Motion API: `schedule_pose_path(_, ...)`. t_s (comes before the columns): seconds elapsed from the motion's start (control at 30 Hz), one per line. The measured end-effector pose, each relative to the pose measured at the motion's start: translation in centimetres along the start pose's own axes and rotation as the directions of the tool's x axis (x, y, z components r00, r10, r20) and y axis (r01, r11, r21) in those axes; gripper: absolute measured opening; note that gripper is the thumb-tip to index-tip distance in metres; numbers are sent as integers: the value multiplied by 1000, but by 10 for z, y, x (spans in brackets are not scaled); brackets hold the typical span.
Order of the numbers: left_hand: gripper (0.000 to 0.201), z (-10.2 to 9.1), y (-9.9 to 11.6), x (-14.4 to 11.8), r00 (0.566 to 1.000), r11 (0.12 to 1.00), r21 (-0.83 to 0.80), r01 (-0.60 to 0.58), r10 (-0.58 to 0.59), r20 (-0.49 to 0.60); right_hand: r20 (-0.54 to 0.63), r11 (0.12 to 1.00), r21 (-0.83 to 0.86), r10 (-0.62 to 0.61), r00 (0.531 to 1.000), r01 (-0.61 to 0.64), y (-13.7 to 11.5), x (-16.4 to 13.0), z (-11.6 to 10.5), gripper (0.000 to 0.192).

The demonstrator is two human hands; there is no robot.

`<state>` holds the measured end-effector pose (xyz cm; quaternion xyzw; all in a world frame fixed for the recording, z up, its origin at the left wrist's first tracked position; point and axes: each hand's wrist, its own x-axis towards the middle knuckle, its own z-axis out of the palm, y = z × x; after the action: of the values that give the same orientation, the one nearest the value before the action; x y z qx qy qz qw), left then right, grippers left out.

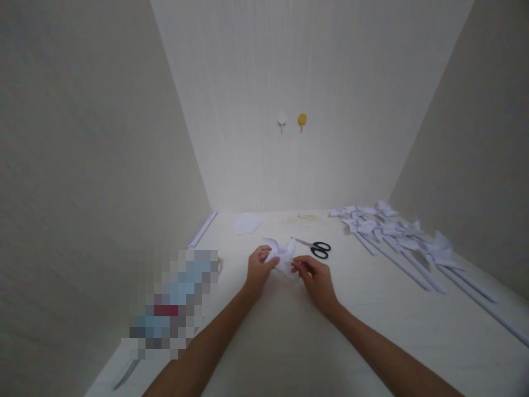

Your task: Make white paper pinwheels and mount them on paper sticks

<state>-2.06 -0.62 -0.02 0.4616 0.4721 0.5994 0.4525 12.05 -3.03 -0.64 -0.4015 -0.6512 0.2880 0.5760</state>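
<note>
A white paper pinwheel [282,258] with curved, folded blades is held up over the middle of the table. My left hand [259,270] grips its left side, thumb in front and fingers behind. At the pinwheel's right side, my right hand [314,278] is closed in a pinch close to its centre; whatever small thing sits between those fingertips is too small to make out. Just beyond the right hand lies a pair of scissors [316,248] with black handles, blades pointing left.
Several finished paper pinwheels on rolled sticks [397,237] lie piled at the right. A square paper sheet [248,223] rests at the back, rolled paper sticks [202,229] by the left wall. A blurred-out object [177,300] lies left. Two hooks [302,119] hang on the back wall.
</note>
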Motion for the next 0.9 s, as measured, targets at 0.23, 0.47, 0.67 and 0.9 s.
schedule_pose_path(0.23, 28, 0, 3, 0, 998, 997, 49, -52, 53, -21, 34, 987, -135, -81, 996, 85, 5, 2, -2, 13)
schedule_pose_path(0.47, 25, 4, 2, -2, 990, 983, 124, -138, 136, 24, 21, 852, -463, -263, 965, 243, 9, 2, 0, 15)
schedule_pose_path(0.67, 23, 6, 4, -6, 988, 975, 161, -153, 150, 30, 82, 792, -577, -184, 980, 197, 8, 1, 0, 15)
schedule_pose_path(0.9, 23, 6, 3, -6, 984, 973, 150, -176, 169, 61, 87, 740, -657, -116, 989, 144, 7, 2, 0, 14)
